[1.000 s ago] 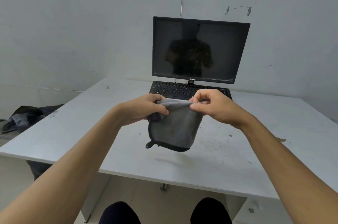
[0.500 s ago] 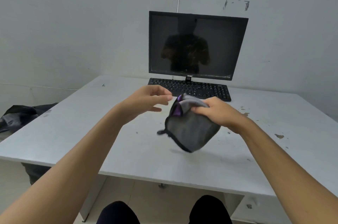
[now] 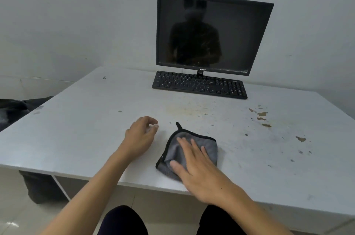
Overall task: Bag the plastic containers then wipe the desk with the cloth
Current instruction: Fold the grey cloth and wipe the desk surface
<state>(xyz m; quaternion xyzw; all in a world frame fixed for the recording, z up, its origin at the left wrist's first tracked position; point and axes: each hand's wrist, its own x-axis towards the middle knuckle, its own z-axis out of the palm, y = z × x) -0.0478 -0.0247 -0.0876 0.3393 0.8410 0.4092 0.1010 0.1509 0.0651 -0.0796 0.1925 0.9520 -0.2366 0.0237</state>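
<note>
A white, stained desk (image 3: 76, 138) stands against a pale wall. Near its front edge lies the folded grey cloth (image 3: 211, 150) with black trim. The right hand (image 3: 199, 171) presses flat on it, fingers straight and spread. The left hand (image 3: 139, 138) is just beside the cloth, fingers loosely curled, grasping nothing. Farther back sit a black keyboard (image 3: 199, 85) and a dark monitor (image 3: 213, 33).

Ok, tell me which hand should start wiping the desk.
Right. The right hand lies flat on the grey cloth, pressing it to the desk; the left hand sits beside it, loosely curled, holding nothing.
</note>
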